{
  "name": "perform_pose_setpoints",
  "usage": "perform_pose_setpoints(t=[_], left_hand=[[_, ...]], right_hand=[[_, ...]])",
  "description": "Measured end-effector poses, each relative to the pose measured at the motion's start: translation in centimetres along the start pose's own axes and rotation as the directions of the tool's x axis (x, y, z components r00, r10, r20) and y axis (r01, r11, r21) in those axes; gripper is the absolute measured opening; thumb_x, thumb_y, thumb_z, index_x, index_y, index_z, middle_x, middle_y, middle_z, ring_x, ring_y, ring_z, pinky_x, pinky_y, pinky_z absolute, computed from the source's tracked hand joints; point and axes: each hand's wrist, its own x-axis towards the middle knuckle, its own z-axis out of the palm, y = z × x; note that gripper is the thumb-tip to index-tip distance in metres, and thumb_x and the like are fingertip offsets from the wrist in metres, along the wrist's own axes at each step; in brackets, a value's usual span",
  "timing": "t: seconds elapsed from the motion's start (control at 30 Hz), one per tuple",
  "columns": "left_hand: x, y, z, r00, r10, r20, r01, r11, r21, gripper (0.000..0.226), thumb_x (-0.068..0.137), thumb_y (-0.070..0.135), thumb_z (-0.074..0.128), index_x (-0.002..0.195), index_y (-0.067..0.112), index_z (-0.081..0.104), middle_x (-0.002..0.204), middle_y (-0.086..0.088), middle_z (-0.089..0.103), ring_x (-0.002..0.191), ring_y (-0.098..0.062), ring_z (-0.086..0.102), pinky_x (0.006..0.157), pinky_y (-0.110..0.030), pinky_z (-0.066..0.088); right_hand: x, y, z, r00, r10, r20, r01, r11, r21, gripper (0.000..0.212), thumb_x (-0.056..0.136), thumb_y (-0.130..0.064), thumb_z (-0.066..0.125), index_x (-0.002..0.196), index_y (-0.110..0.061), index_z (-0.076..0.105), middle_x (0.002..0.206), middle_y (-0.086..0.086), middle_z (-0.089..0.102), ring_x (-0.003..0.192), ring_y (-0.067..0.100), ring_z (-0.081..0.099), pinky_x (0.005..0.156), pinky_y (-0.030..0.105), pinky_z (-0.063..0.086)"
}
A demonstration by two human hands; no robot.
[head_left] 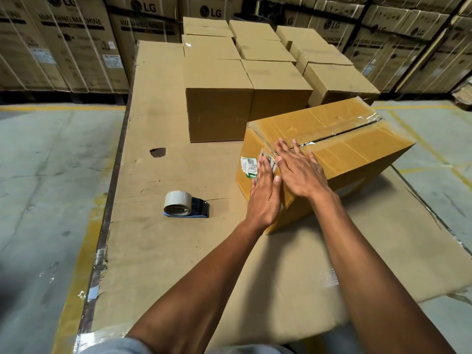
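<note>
As left hand and right hand press the taped carton, fingers seem straight.

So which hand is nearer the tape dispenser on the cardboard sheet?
Left. The left hand lies flat on the labelled end of the box, just right of the tape dispenser; the right hand presses the box top, farther away.

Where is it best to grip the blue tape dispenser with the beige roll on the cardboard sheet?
Grip the handle end of the blue tape dispenser from above, coming from its right. The beige tape roll fills the left end; the handle sticks out to the right, unobstructed.
</note>
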Motion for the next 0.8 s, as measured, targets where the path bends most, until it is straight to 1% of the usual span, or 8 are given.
perform_pose_setpoints(t=[0.13,0.23,0.3,0.4,0.53,0.6,0.7,0.8], left_hand=[[-1.5,-2.0,0.4,0.997,-0.058,0.042,0.055,0.996,0.068,0.064,0.116,0.055,0.013,0.172,0.036,-0.013,0.180,0.017,-0.017,0.166,0.000,-0.013,0.137,-0.055,0.000],[-0.8,-1.1,-0.3,0.997,-0.035,-0.069,0.041,0.996,0.077,0.064,0.117,0.051,0.016,0.174,0.032,-0.006,0.181,0.014,-0.011,0.167,-0.001,-0.009,0.138,-0.052,0.002],[0.2,0.1,-0.5,0.993,-0.006,-0.120,0.011,0.999,0.041,0.064,0.117,0.049,0.017,0.174,0.031,-0.005,0.180,0.015,-0.013,0.167,-0.002,-0.009,0.137,-0.048,0.001],[0.8,0.5,0.0,0.997,0.023,-0.075,-0.020,0.999,0.033,0.065,0.116,0.049,0.017,0.174,0.031,-0.008,0.179,0.015,-0.018,0.167,-0.003,-0.012,0.137,-0.047,-0.001],[-0.8,-2.2,-0.1,1.000,-0.013,0.029,0.010,0.992,0.128,0.064,0.117,0.054,0.016,0.173,0.037,-0.010,0.180,0.019,-0.016,0.165,0.000,-0.014,0.136,-0.055,0.001],[-1.2,-3.4,-1.1,1.000,0.008,0.025,-0.013,0.976,0.215,0.063,0.117,0.053,0.016,0.175,0.034,-0.001,0.183,0.016,-0.004,0.168,-0.005,-0.005,0.135,-0.057,0.008],[-0.3,-3.6,-3.2,0.993,0.058,-0.107,-0.025,0.958,0.286,0.064,0.117,0.051,0.028,0.175,0.026,0.014,0.182,0.003,0.019,0.167,-0.020,0.020,0.131,-0.059,0.022],[2.1,-2.4,-5.8,0.986,0.083,-0.145,-0.033,0.948,0.316,0.069,0.115,0.054,0.039,0.174,0.028,0.015,0.183,0.004,0.016,0.165,-0.025,0.023,0.129,-0.055,0.021]], right_hand=[[0.2,0.1,0.2,1.000,0.003,-0.006,-0.003,0.999,-0.032,0.060,0.113,-0.048,0.016,0.168,-0.031,0.001,0.175,-0.013,-0.002,0.163,0.015,-0.007,0.132,0.052,-0.003],[0.3,0.2,0.2,1.000,-0.022,-0.011,0.022,0.999,-0.038,0.060,0.112,-0.049,0.016,0.167,-0.039,-0.006,0.175,-0.012,-0.010,0.162,0.017,-0.009,0.132,0.055,-0.002],[0.4,0.3,0.3,1.000,-0.028,-0.002,0.028,0.998,-0.048,0.058,0.112,-0.050,0.017,0.166,-0.042,-0.002,0.175,-0.013,-0.009,0.162,0.017,-0.009,0.132,0.058,-0.001],[0.4,0.3,0.4,1.000,-0.024,0.005,0.024,0.998,-0.063,0.059,0.111,-0.054,0.017,0.167,-0.042,0.002,0.175,-0.015,-0.004,0.163,0.016,-0.009,0.131,0.060,0.001],[0.4,0.2,0.4,1.000,-0.028,-0.004,0.028,0.996,-0.083,0.066,0.108,-0.062,0.021,0.167,-0.040,0.002,0.174,-0.014,-0.004,0.163,0.018,-0.007,0.131,0.059,0.001],[0.4,0.3,0.5,1.000,-0.030,0.002,0.030,0.994,-0.104,0.068,0.108,-0.060,0.025,0.167,-0.037,0.000,0.175,-0.013,-0.005,0.162,0.018,-0.008,0.132,0.058,0.001],[0.4,0.4,0.1,0.998,-0.040,0.048,0.044,0.993,-0.105,0.071,0.110,-0.057,0.029,0.167,-0.033,-0.005,0.174,-0.012,-0.009,0.162,0.018,-0.011,0.132,0.058,0.001],[-0.2,0.7,-0.5,0.994,-0.063,0.093,0.071,0.993,-0.090,0.073,0.110,-0.055,0.033,0.166,-0.033,-0.008,0.172,-0.012,-0.013,0.161,0.017,-0.014,0.132,0.057,-0.002]])
